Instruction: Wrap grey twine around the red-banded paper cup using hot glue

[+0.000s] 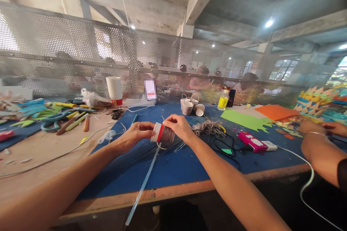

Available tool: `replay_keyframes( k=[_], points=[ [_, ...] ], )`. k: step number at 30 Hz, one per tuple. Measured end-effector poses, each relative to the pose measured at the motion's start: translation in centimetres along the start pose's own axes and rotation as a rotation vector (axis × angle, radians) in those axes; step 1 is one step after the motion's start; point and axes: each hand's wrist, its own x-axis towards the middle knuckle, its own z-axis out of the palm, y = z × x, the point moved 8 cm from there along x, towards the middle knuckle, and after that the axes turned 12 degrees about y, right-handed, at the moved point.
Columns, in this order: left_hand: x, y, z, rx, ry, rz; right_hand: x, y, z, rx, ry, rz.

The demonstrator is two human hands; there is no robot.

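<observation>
A paper cup (166, 134) lies on its side in the air above the blue mat, with brown-grey cord wound round it and a red band near one end. My left hand (139, 132) is closed on its bare white end, thumb and fingers pinching the edge. My right hand (177, 127) is closed over the cord-wound part, its fingertips pressed on the windings; a short end of cord sticks up beside them. Below the cup, a long translucent strip (145, 184) runs over the table's front edge. A loose tangle of grey cord (208, 128) lies right of my right hand.
Small cord-wrapped cups (187, 107), a yellow-labelled bottle (223, 99) and stacked paper cups (114, 88) stand at the back. Scissors (51, 122) lie left. A pink power strip (252, 142), black cable and green paper (246, 119) lie right, near another person's arm (316, 144).
</observation>
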Motion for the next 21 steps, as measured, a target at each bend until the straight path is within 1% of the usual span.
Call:
replay_keyframes(
  k=[10, 21],
  points=[
    [0.1, -0.11, -0.02, 0.005, 0.002, -0.003, -0.05, -0.13, -0.06, 0.0, 0.002, 0.015],
    [0.06, -0.04, -0.06, 0.021, 0.007, 0.005, -0.02, -0.22, -0.03, 0.002, -0.006, -0.006]
  ],
)
